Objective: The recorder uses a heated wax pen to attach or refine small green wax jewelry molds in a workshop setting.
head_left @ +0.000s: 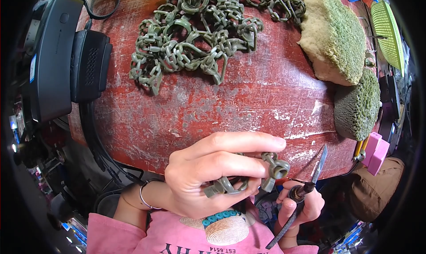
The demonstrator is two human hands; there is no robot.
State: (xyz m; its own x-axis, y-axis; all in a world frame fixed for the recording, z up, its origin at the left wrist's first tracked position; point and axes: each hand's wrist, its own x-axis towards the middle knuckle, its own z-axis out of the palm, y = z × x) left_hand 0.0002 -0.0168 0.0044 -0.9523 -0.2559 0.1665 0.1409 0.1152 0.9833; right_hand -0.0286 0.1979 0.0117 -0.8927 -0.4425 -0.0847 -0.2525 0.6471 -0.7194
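Note:
In my left hand (217,174), fingers curled round it, is a dark green chain-link piece (228,185). A hollow, tube-like end (277,169) of it sticks out past my fingertips toward the right. My right hand (306,205) is closed on a slim knife (320,163) with a pointed grey blade and a dark, rough-textured handle. The blade points up and away, a little apart from the green piece. Part of the piece is hidden behind my left fingers. Both hands are at the near edge of the worn red table (213,103).
A pile of similar green chain pieces (195,41) lies at the far side. Two spongy blocks (339,37) stand on the right, near a light green basket (387,34) and a pink block (377,154). A dark device (91,65) with cables borders the left.

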